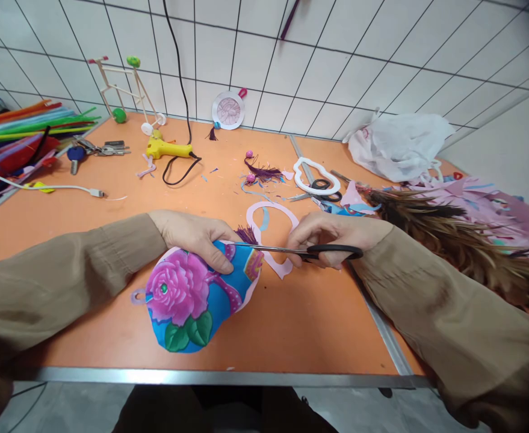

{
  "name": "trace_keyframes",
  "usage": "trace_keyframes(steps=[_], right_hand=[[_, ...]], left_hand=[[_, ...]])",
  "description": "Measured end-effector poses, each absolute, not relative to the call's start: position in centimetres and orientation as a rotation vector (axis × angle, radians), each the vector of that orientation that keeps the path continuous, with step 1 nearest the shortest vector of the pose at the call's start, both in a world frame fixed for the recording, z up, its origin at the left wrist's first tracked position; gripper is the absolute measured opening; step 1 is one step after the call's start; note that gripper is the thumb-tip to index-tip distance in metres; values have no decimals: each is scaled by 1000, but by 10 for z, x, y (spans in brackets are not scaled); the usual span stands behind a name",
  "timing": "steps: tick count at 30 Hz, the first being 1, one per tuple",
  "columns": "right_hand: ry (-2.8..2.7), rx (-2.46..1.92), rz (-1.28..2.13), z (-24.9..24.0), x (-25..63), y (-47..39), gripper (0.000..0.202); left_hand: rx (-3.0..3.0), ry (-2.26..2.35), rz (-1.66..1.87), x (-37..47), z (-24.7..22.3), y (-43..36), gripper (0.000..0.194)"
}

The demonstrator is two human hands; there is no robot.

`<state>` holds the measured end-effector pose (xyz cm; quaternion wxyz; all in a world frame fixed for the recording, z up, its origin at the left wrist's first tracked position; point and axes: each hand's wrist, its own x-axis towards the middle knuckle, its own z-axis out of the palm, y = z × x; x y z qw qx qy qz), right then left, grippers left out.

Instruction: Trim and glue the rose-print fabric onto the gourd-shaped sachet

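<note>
My left hand [201,237] is closed on the upper edge of a blue fabric piece [221,310] printed with a pink flower and green leaves, its thumb lying on the cloth. A small loop sticks out at the fabric's left side. In my right hand [325,234] are black-handled scissors [312,249], their blades pointing left across the fabric's top right edge, near my left thumb. How far the blades are parted cannot be made out. Behind the blades lie a purple tassel [246,234] and a pale pink cut-out ring [251,211].
A yellow glue gun [171,148], keys [111,148] and a stick frame [133,96] stand or lie at the back left. Further right are a white frame [300,180], more scissors [327,191], a plastic bag [399,144], brown feathers [463,240] and pink scraps.
</note>
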<state>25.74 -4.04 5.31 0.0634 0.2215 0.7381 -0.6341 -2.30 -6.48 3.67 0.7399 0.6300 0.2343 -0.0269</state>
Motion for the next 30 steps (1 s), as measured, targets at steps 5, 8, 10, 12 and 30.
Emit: trace_keyframes(steps=[5, 8, 10, 12, 30], right_hand=[[2204, 699, -1896, 57, 255, -42, 21], [2185, 732, -1912, 59, 253, -44, 23], [2180, 745, -1922, 60, 253, -46, 22], [2183, 735, -1916, 59, 253, -45, 22], [2801, 1710, -349, 45, 264, -22, 31]], left_hand=[[1366, 520, -72, -24, 36, -65, 30], [1382, 516, -76, -23, 37, -65, 29], [1388, 512, -72, -23, 37, -65, 30], [1393, 504, -74, -23, 38, -65, 30], [1328, 478, -54, -27, 30, -63, 42]])
